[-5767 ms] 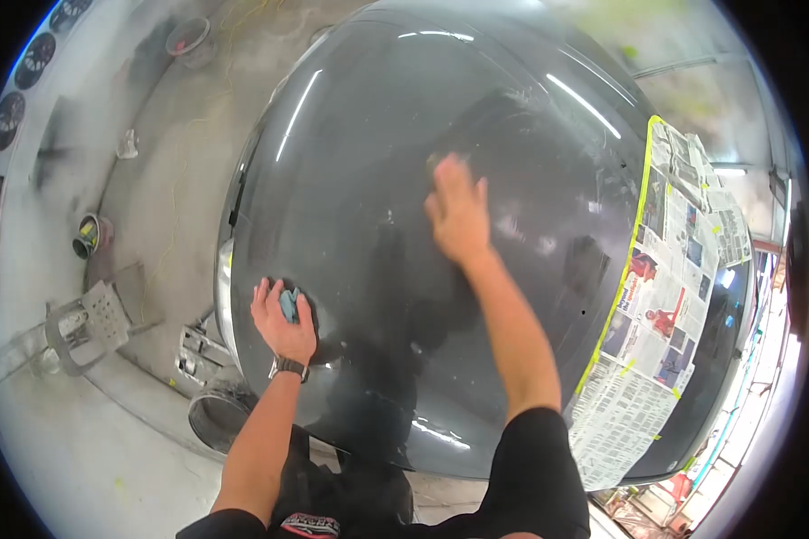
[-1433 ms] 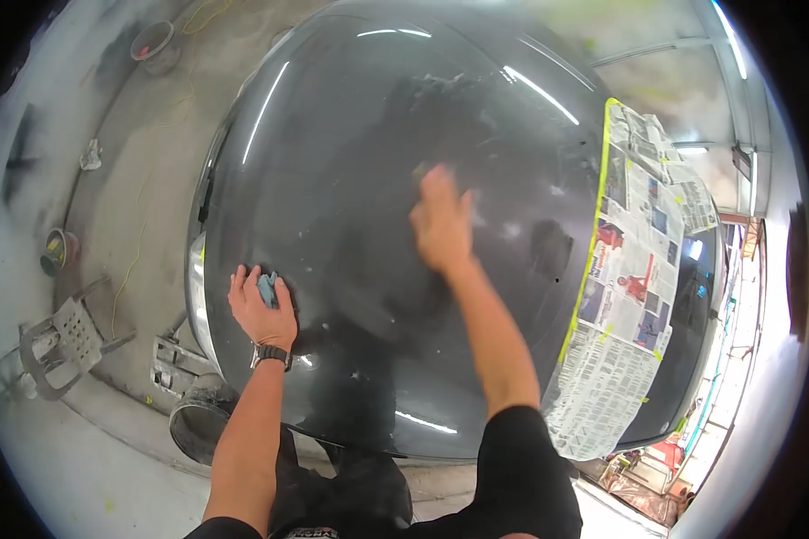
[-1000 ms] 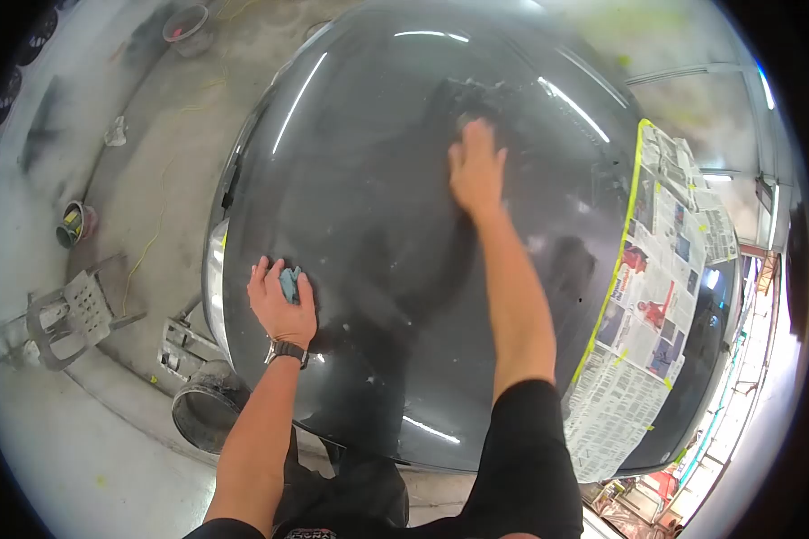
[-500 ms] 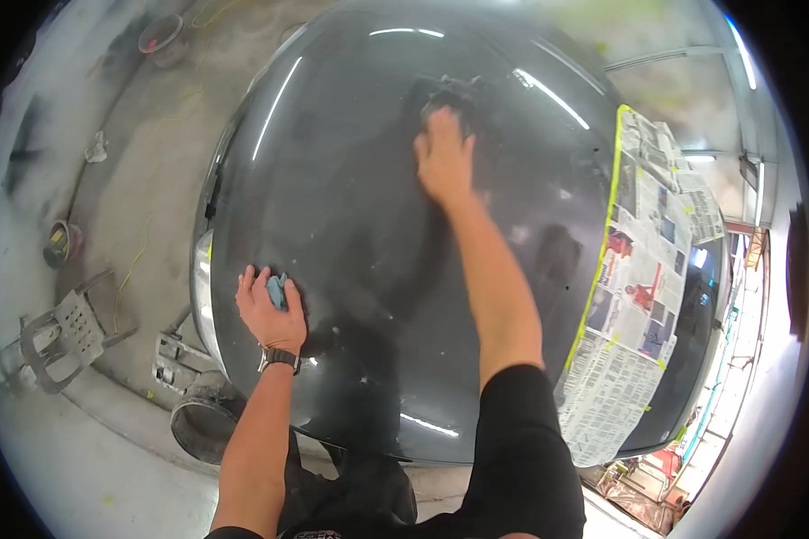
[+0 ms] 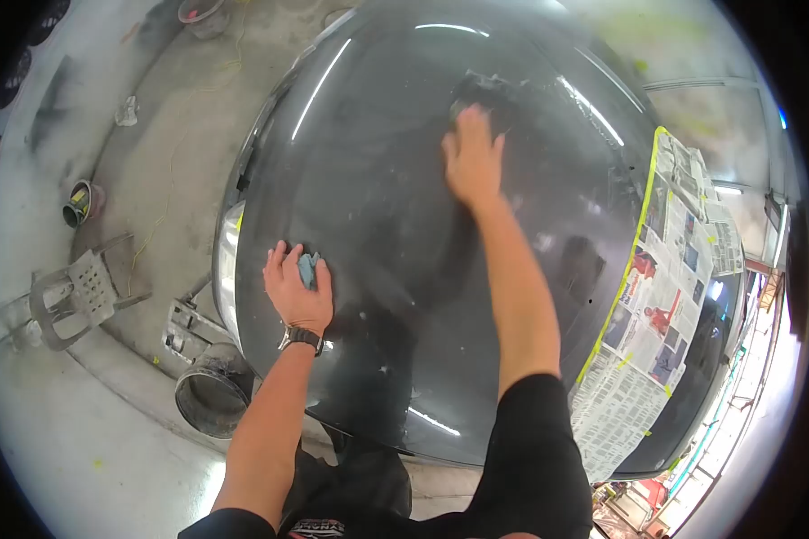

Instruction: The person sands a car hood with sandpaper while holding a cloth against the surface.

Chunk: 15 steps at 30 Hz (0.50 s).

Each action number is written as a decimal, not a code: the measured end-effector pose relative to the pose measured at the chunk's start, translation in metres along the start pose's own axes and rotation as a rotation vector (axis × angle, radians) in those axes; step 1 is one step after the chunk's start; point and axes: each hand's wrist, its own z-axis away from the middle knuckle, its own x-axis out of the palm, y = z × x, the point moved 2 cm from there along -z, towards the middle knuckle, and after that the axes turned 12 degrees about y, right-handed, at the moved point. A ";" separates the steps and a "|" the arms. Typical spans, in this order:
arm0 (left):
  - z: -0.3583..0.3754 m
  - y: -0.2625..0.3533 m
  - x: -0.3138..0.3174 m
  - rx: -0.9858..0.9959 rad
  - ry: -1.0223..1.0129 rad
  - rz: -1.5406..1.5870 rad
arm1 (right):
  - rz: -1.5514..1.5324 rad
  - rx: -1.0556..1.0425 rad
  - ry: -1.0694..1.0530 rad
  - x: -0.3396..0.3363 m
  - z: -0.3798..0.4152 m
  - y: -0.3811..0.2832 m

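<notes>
A dark grey, glossy car hood fills the middle of the head view, with pale specks and smears on it. My left hand, with a watch on its wrist, rests on the hood's near left part. A crumpled blue cloth is tucked between its thumb and fingers. Farther up, my right hand presses on the hood with the arm stretched out. Its fingertips are blurred over a small greyish thing that I cannot make out. Whitish smears lie just beyond those fingertips.
Newspaper sheets edged with yellow-green tape cover the windshield side at right. On the left floor stand a plastic chair, a bucket and a tub. A large dark round container stands by the car's front left.
The whole view has shifted, so the car sits farther right. My right hand stays near the same smeared patch, its fingers more blurred. The left hand keeps its place on the hood with the cloth.
</notes>
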 end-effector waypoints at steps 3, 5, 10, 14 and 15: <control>0.002 -0.002 0.000 0.011 -0.004 0.000 | -0.090 -0.121 -0.338 -0.069 0.114 -0.070; -0.002 0.000 0.002 0.006 -0.002 -0.004 | -0.151 -0.239 -0.420 -0.079 0.138 -0.066; 0.002 -0.003 0.003 -0.050 -0.006 0.017 | -0.135 -0.016 -0.007 -0.005 -0.025 0.032; 0.002 -0.002 -0.001 -0.066 -0.025 0.036 | -0.023 0.012 0.078 0.017 -0.024 0.007; 0.000 -0.002 0.002 -0.053 -0.017 0.033 | -0.012 -0.103 0.069 0.000 0.011 -0.014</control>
